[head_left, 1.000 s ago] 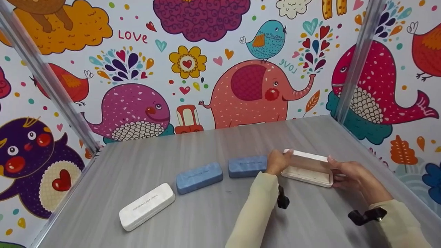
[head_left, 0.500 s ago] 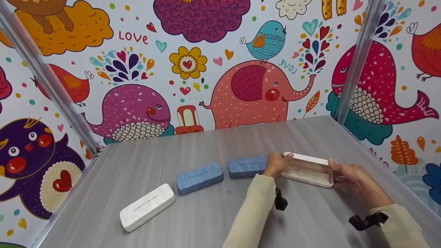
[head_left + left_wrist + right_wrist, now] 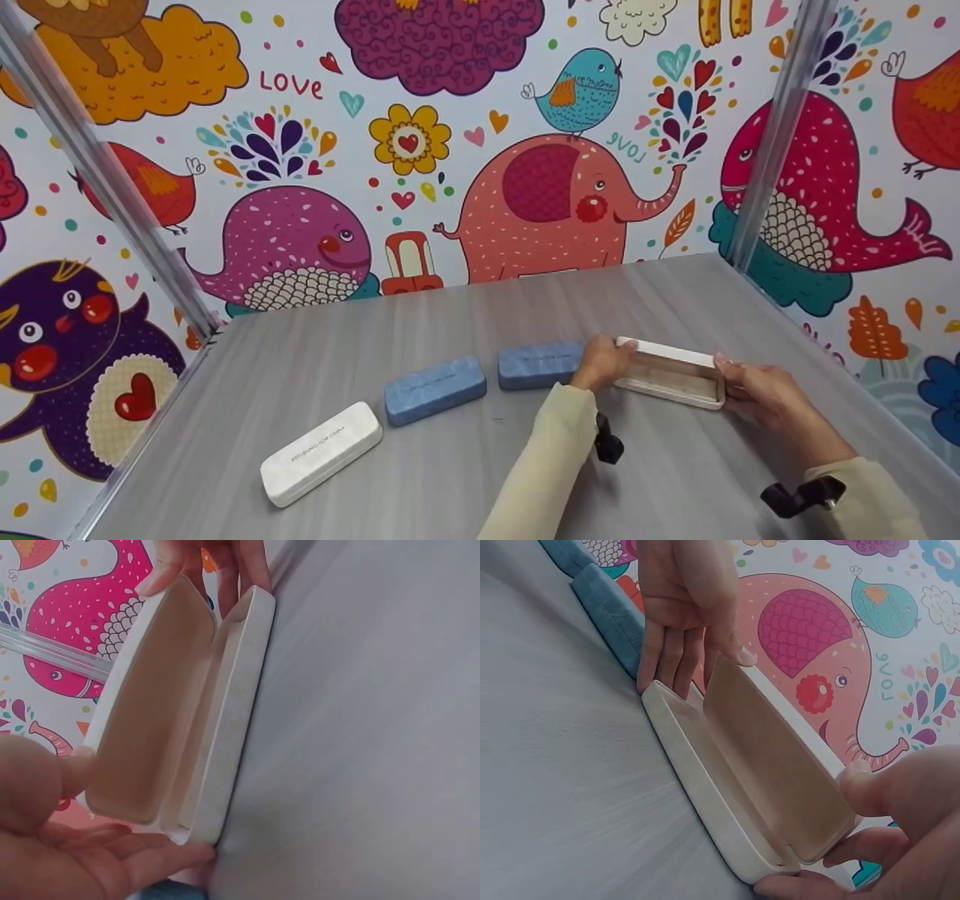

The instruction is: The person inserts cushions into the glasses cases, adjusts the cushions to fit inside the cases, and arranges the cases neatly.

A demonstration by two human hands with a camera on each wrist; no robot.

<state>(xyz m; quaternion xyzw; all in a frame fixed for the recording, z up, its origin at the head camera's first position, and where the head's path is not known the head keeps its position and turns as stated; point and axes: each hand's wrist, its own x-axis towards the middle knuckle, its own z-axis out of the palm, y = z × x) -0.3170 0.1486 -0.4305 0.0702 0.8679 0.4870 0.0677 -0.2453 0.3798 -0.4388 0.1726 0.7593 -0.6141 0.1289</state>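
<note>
Hands on open white case, right part of surface.
L hand (image 3: 604, 361) grips the open case (image 3: 673, 373) at its left end, thumb on lid edge, fingers at the base; R hand (image 3: 757, 382) pinches the right end, thumb on lid. Lid half-raised, beige lining shows, nothing seen inside. Case sits on grey surface (image 3: 450, 465), w/ a blue case (image 3: 538, 364) just beside L hand, 2nd blue case (image 3: 435, 388) and shut white case (image 3: 321, 461) further left.

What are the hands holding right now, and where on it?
Both hands, left and right, hold the open white hinged glasses case by its two short ends.
</note>
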